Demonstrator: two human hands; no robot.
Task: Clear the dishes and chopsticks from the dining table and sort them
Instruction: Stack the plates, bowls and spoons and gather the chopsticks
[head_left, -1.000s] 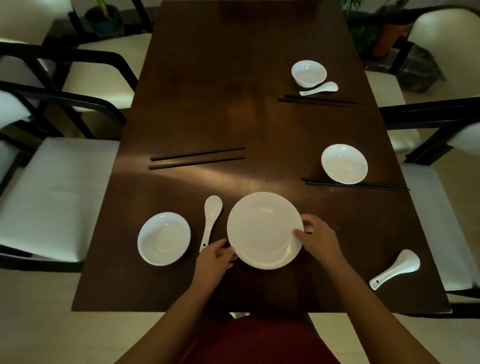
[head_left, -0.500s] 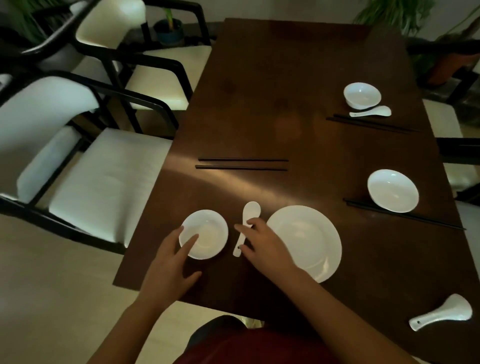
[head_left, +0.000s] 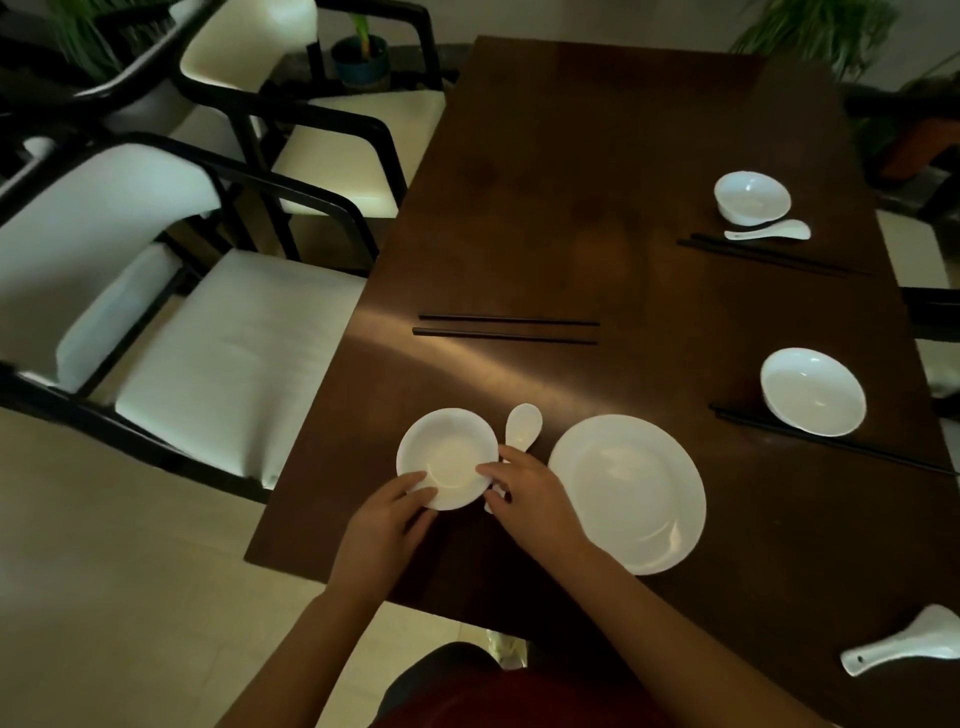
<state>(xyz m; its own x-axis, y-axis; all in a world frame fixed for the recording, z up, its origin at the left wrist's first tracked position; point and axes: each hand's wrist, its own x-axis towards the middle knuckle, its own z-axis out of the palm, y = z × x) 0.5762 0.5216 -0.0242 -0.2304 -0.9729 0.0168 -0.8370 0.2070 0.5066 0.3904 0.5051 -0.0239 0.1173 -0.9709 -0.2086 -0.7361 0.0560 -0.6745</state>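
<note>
Hands, left (head_left: 387, 512) and right (head_left: 527, 493), grip one small bowl (head_left: 445, 457); every other dish and chopstick waits on the desk (head_left: 597, 171), nothing sorted

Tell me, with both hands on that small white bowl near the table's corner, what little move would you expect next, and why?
Probably lifting the small white ceramic bowl and setting it on the large white round plate just to its right. The left hand grips its near rim and the right hand touches its right edge, over the white ceramic spoon. Stacking suits clearing; it is only a guess.
</note>
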